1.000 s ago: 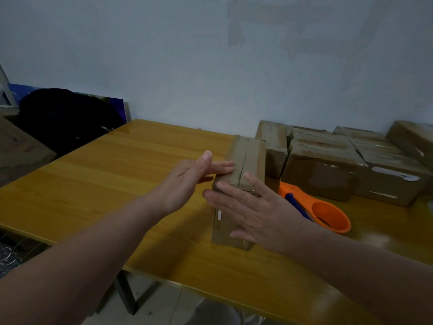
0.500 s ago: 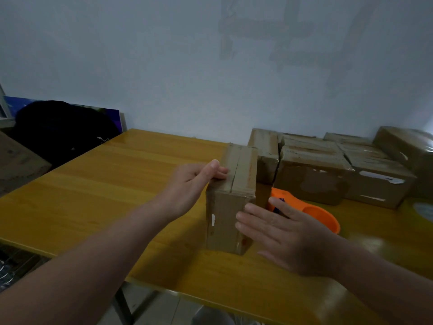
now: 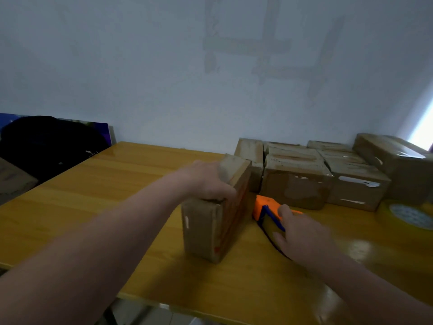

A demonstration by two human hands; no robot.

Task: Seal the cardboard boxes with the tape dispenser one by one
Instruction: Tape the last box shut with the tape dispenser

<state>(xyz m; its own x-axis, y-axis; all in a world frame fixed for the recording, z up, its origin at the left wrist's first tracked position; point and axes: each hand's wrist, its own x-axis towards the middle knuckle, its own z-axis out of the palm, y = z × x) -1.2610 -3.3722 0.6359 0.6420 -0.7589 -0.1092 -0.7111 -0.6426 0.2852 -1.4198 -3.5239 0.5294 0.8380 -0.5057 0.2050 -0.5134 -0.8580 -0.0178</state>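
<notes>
Standing upright near the middle of the desk (image 3: 93, 207), the cardboard box (image 3: 210, 231) is held from above by the left grip (image 3: 206, 181), whose fingers curl over its near top edge. Just to its right the orange tape dispenser (image 3: 264, 206) lies flat on the desk. The right grip (image 3: 302, 235) is laid over its handle; I cannot tell whether those fingers are closed round it.

The step, as I judge it, is fetching the dispenser. Next it must be lifted and its tape end set on the box's top while the left grip steadies.

Counted:
- one box in hand
- one dispenser
- at least six more boxes (image 3: 295, 184) packed by the wall, too tight for a sure count
- one pale tape roll (image 3: 410, 215) at the far right
- one black bag (image 3: 46, 141) beyond the desk's left
</notes>
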